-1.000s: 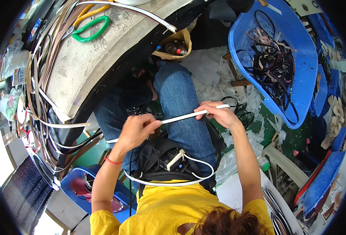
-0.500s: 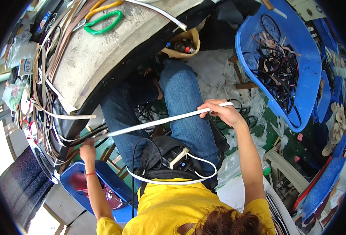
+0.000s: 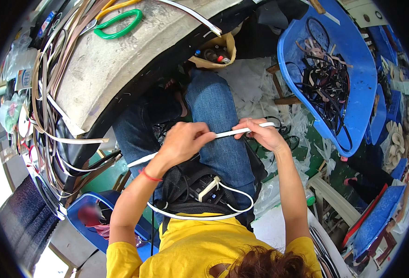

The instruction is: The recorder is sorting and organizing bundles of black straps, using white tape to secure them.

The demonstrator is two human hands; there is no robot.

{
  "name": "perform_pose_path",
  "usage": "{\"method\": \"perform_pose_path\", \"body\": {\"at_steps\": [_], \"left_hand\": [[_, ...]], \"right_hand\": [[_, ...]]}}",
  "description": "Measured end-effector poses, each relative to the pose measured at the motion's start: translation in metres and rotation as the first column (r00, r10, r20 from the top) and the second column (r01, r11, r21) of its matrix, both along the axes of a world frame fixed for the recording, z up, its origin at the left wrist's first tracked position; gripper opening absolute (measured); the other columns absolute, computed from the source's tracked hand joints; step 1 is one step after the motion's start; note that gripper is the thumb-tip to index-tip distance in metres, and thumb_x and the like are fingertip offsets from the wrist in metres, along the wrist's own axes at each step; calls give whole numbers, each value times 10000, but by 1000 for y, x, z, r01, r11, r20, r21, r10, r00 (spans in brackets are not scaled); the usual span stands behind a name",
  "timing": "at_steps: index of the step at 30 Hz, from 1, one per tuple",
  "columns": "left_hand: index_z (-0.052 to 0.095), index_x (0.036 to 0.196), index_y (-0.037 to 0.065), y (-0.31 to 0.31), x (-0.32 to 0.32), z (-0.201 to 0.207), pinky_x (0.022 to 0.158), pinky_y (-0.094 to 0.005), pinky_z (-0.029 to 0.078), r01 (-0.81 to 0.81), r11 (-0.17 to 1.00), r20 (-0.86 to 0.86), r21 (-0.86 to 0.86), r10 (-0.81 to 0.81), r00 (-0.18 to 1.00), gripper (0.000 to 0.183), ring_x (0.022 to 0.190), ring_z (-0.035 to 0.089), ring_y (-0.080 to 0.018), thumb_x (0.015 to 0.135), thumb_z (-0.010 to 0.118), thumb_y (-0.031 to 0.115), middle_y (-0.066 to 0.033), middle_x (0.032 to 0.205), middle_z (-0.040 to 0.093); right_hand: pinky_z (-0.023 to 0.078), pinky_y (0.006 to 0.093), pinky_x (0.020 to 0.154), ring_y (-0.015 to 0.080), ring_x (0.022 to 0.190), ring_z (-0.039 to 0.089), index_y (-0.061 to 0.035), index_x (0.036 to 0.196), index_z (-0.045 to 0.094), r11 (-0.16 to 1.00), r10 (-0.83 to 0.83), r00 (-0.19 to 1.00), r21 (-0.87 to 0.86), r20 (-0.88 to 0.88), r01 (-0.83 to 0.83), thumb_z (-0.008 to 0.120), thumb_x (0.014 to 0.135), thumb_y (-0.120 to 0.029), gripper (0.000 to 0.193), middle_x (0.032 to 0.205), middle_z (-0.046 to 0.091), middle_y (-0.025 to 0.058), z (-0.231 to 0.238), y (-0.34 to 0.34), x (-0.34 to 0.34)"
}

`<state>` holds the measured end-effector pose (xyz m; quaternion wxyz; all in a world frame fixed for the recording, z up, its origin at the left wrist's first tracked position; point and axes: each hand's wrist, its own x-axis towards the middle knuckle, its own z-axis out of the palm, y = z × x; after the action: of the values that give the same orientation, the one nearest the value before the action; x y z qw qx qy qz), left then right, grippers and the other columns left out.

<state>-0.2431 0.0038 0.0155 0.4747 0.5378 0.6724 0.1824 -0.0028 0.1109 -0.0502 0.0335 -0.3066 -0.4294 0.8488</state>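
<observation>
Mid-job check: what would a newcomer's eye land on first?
Probably the white strip held in the left hand and right hand, over the jeans at centre. Next, the big blue tub at upper right, with its dark tangle of strips. At upper left, green-and-orange-handled scissors stand out on the pale worktop.

Between nine and ten o'clock, dark printed characters stand on a blue-and-white package; higher, at ten o'clock, a small blue-and-white packet carries print too small to read.
</observation>
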Motion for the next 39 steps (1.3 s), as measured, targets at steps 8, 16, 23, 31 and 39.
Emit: {"method": "perform_pose_path", "body": {"at_steps": [8, 16, 23, 31, 39], "left_hand": [[649, 761, 25, -70, -52, 17, 497, -340, 408, -197, 979, -220, 61, 206, 954, 194, 534, 554, -251, 818, 676, 209, -109, 612, 586], [656, 789, 17, -92, -67, 17, 509, -318, 419, -291, 957, -324, 10, 279, 904, 191, 562, 594, -240, 837, 665, 202, -117, 627, 608], [645, 975, 7, -76, -55, 8, 768, -390, 496, -37, 988, -207, 153, 68, 976, 237, 881, 627, -342, 863, 613, 214, -169, 951, 659], [655, 934, -8, 11, 22, 5, 599, -297, 494, 3, 1000, 147, 14, -5, 989, 217, 634, 647, -189, 875, 581, 187, -129, 721, 662], [693, 825, 60, 9, 39, -2, 668, -413, 524, -36, 998, 4, 50, 36, 999, 204, 717, 651, -344, 770, 605, 235, -171, 751, 659]], "right_hand": [[385, 221, 750, 89, 907, 557, -23, 1100, 655, 996, 42, 995, 82, -95, -34, 457, 958, -309, 376, 928, 671, 53, -4, 1, -3], [433, 255, 816, 134, 886, 590, 6, 1051, 669, 978, 65, 998, 199, -6, -62, 519, 932, -250, 319, 855, 653, 65, 8, 6, -8], [465, 286, 666, 167, 737, 612, -60, 880, 694, 711, -210, 959, 703, 189, 18, 701, 789, -188, 157, 779, 661, 72, 14, -20, -15], [485, 337, 783, 247, 887, 630, -24, 856, 669, 495, -362, 932, 850, 11, 182, 709, 757, -84, 122, 864, 671, 105, 55, -39, -19], [462, 370, 623, 282, 702, 588, -26, 930, 630, 368, -565, 819, 920, 106, 135, 656, 820, -118, 146, 759, 616, 116, 62, -74, -21]]}}
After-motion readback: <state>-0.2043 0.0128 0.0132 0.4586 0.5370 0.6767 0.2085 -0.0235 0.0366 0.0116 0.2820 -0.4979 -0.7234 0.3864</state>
